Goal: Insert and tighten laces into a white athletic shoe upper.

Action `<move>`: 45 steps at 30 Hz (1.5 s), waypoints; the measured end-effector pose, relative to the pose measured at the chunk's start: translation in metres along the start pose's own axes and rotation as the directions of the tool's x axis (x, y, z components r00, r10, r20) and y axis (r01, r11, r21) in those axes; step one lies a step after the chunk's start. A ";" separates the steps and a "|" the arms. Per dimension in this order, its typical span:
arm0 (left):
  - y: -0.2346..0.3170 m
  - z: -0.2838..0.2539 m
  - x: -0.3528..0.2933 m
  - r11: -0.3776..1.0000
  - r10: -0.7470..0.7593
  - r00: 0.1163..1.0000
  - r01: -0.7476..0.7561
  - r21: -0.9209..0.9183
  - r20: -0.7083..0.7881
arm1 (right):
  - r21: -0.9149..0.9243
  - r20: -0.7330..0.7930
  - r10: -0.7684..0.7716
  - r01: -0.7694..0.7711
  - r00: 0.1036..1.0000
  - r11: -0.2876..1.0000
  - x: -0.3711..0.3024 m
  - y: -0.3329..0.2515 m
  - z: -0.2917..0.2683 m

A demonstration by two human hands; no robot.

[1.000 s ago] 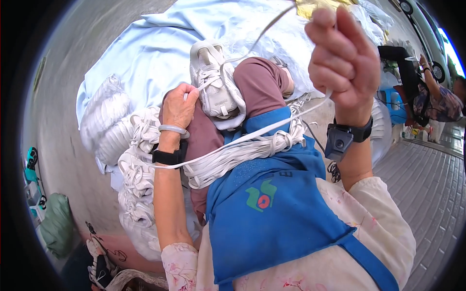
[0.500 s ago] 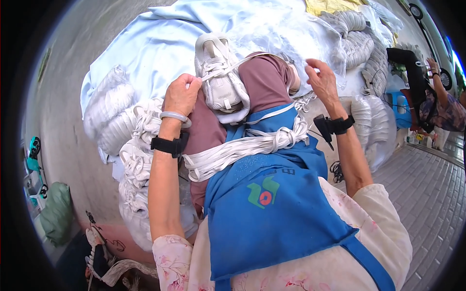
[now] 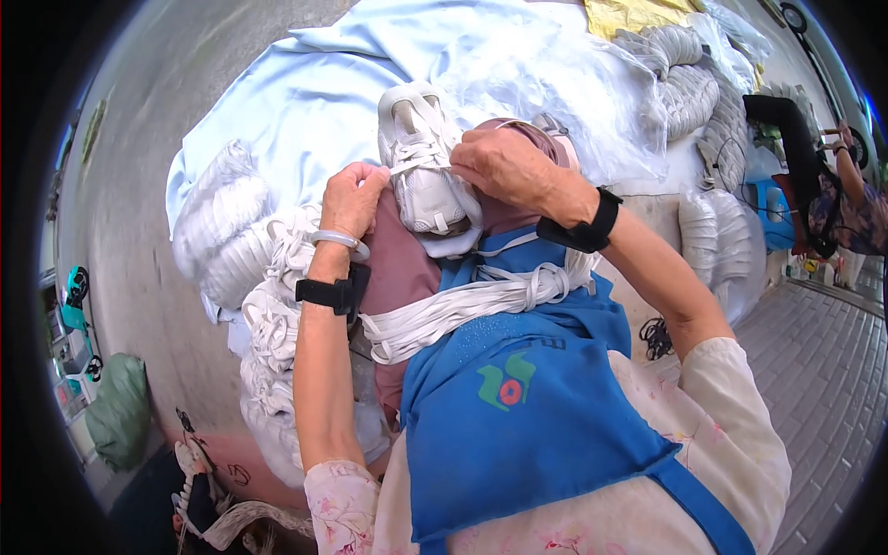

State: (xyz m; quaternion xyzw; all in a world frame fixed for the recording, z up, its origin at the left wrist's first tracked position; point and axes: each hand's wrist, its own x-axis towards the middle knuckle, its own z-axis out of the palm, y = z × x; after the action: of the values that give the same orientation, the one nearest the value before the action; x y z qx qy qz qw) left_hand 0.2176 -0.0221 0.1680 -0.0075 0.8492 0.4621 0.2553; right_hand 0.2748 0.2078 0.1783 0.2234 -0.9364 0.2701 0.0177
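Observation:
A white sneaker (image 3: 435, 199) rests between my knees, its heel toward me, with white lace threaded across its tongue. My left hand (image 3: 351, 199) is at the shoe's left side, thumb and fingers pinched on a shoelace (image 3: 404, 169). At the right side of the shoe my right hand (image 3: 509, 165) is closed on the lace too, and the stretch between the hands lies taut across the eyelets. A bundle of white laces (image 3: 472, 305), knotted at its right, lies across my lap on the blue apron (image 3: 536, 416).
Several white laced shoes (image 3: 273, 324) are heaped by my left leg. Plastic-wrapped stacks (image 3: 222, 222) sit on a pale blue sheet (image 3: 305, 83). More grey-white bundles (image 3: 689, 97) lie at far right, near a blue stool (image 3: 772, 208) and another person (image 3: 846, 199).
My right hand has come in from the right to the shoe and closed on the lace. My left hand stays pinched at the shoe's left side.

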 end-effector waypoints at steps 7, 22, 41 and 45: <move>0.005 -0.001 -0.008 0.877 0.215 0.973 -0.157 0.454 -0.078 | -0.382 0.078 -0.230 0.242 0.970 0.892 -0.012 0.011 -0.016; -0.012 -0.011 -0.022 0.883 0.466 0.822 -0.413 0.221 -0.327 | 0.101 -0.065 0.154 -0.147 0.986 0.984 -0.069 -0.001 -0.041; -0.010 0.010 -0.031 0.925 0.316 0.935 -0.265 0.273 -0.163 | -0.114 0.073 0.121 -0.113 0.990 0.987 -0.078 -0.028 -0.032; -0.004 0.010 -0.018 0.838 0.433 0.894 -0.351 0.417 -0.116 | -0.158 0.132 0.059 -0.037 0.990 0.987 -0.064 -0.034 -0.017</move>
State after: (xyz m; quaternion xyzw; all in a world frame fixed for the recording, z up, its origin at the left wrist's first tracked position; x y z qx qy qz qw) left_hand 0.2386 -0.0205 0.1686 0.1699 0.9281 0.3253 0.0622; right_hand 0.3458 0.2170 0.2004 0.2165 -0.9587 0.1811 -0.0354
